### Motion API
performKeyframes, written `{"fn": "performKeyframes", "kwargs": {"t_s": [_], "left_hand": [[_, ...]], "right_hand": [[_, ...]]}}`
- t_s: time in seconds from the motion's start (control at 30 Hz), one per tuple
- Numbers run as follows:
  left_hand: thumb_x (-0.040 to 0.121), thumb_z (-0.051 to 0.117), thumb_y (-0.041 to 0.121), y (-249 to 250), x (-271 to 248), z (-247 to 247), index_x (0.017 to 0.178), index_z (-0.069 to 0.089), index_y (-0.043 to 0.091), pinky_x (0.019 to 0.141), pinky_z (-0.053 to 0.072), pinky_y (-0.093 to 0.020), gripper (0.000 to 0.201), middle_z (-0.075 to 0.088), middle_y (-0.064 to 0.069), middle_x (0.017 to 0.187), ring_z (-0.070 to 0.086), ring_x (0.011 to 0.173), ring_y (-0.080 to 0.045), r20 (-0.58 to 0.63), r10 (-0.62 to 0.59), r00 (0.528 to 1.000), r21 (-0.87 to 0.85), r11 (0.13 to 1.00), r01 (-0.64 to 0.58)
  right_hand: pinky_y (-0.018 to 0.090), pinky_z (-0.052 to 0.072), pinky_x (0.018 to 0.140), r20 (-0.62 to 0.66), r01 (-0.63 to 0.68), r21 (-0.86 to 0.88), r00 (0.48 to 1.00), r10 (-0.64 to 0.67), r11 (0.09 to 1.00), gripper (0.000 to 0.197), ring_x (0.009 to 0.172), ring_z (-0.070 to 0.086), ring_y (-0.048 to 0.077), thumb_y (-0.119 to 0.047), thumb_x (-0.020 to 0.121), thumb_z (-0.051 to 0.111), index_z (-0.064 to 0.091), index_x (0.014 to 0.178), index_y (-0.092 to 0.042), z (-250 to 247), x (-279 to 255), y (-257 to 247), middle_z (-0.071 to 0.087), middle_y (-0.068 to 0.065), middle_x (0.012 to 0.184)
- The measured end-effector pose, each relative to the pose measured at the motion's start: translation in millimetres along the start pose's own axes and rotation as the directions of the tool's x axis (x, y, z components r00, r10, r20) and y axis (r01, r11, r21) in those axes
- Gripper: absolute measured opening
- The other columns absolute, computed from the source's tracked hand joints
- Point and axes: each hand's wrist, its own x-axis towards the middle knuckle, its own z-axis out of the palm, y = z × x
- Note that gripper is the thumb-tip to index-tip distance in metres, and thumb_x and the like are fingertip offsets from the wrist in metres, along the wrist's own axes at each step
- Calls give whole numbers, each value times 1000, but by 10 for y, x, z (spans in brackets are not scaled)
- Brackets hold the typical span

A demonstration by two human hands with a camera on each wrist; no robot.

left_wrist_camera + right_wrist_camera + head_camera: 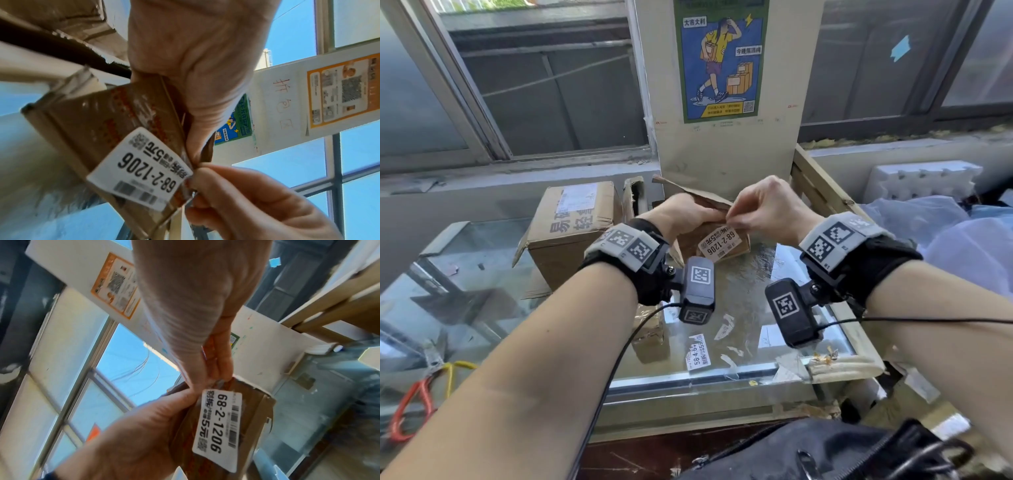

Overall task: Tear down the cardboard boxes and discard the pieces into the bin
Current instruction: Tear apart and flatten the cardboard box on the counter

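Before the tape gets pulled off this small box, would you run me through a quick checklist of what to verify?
1. Left hand holds the small box firmly: ok, its fingers are curled round the box's top.
2. Right hand has a grip on the tape edge: ok, its fingertips pinch at the box's corner beside the white label.
3. Box lifted off the glass counter: cannot tell.
4. Box contents removed: cannot tell, the inside is hidden.
5. Bin within reach: cannot tell, no bin is clearly in view.
6. Larger box out of the way: ok, it sits off to the left.
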Motion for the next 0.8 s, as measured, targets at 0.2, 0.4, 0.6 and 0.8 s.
{"fn": "performKeyframes", "kwargs": {"t_s": [0.2, 0.4, 0.6, 0.8], "left_hand": [[90, 64, 30, 10, -2, -5, 111, 70, 15, 79, 54, -28, 27, 72, -6, 99, 67, 85, -18, 116, 130, 985, 60, 989, -138], [93, 59, 10, -90, -27, -34, 114, 68, 9, 62, 47, -4, 23, 67, 2, 88, 60, 73, -3, 192, 123, 974, 159, 975, -154], [89, 64, 23, -44, -39, 76, 107, 67, 18, 68, 49, -17, 19, 68, -2, 99, 61, 81, -12, 149, 127, 981, 155, 977, -150], [81, 74, 33, -118, 24, 238, 89, 72, 10, 60, 48, -19, 25, 67, 3, 75, 60, 66, -9, 115, 84, 990, 252, 962, -111]], "right_hand": [[28, 42, 64, -151, -86, -139, 986, 65, 987, 43, 72, 55, 20, -33, 75, 80, 45, 89, -12, 102, 103, 18, 58, 1, 78], [33, 41, 70, -2, -136, -278, 990, 141, 951, 43, 83, 54, 23, -43, 83, 69, 44, 99, -12, 38, 165, 16, 55, 6, 93], [34, 37, 70, 12, -105, -407, 993, 120, 907, 19, 87, 57, 36, -21, 98, 41, 46, 100, -3, 80, 146, -115, 58, 19, 95], [36, 52, 75, -50, -366, -203, 930, 364, 908, 26, 82, 63, 32, -26, 86, 51, 60, 90, -2, 88, 187, -5, 65, 13, 88]]}}
